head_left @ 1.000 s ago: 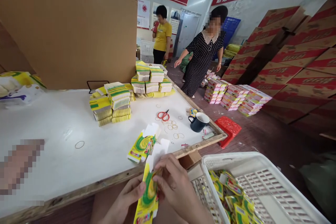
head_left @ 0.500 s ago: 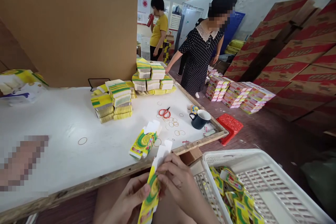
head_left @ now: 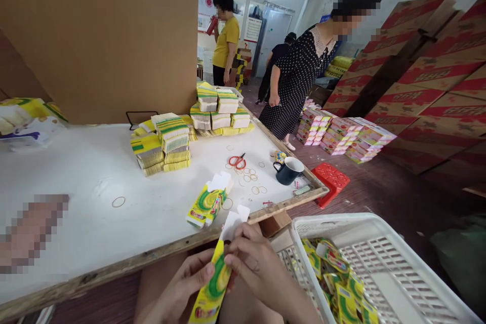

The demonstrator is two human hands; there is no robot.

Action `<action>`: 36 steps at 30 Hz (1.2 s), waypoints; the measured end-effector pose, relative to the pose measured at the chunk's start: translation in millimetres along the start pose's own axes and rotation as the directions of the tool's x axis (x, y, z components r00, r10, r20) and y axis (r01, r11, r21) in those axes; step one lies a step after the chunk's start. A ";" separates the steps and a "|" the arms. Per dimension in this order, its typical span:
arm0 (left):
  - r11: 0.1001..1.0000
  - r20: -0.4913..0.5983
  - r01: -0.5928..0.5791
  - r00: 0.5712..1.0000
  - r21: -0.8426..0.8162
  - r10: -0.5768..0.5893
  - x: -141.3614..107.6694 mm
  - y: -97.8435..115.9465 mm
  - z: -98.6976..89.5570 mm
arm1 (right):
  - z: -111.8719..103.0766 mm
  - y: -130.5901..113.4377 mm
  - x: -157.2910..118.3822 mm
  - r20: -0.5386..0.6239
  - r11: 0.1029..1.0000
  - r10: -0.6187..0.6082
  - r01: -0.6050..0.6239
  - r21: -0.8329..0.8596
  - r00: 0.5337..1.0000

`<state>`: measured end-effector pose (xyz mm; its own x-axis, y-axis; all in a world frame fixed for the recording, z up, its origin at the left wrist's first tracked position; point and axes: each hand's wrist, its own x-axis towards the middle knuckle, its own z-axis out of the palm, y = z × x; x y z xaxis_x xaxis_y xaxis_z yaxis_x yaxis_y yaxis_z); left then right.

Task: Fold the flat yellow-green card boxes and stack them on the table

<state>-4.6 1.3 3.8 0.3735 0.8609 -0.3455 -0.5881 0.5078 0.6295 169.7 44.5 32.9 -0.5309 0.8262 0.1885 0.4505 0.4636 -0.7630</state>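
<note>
I see a slim yellow-and-green cardboard carton with raised white flaps held just off the table's wooden edge; left hand grips its side, right hand closed on its upper part. Similar cartons lie beyond; white slatted plastic basket at right.

Left hand: grips carton
Right hand: fingers at its upper end
Scissors: near mug
Basket: yellow packs inside
</note>
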 end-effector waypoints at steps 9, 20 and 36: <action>0.970 -0.237 -0.205 0.944 0.133 0.232 13.8 -9.5 -11.1 | 30.8 14.4 -5.5 -0.323 0.975 0.119 -0.049 0.217 0.939; 0.860 -0.328 -0.341 0.819 0.380 0.470 12.6 -19.8 -0.4 | 41.9 24.4 -13.5 -0.316 0.894 0.265 -0.110 0.434 0.911; 0.864 0.022 -0.244 0.965 0.440 0.261 -4.0 -18.3 -12.8 | 22.5 23.3 -16.8 -0.108 0.873 0.152 -0.082 0.480 0.982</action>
<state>-4.5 -11.1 -15.3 0.2228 0.9627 -0.1537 -0.2833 0.2148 0.9347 173.0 34.3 -1.9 -0.3751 0.9169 0.1361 0.0927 0.1832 -0.9787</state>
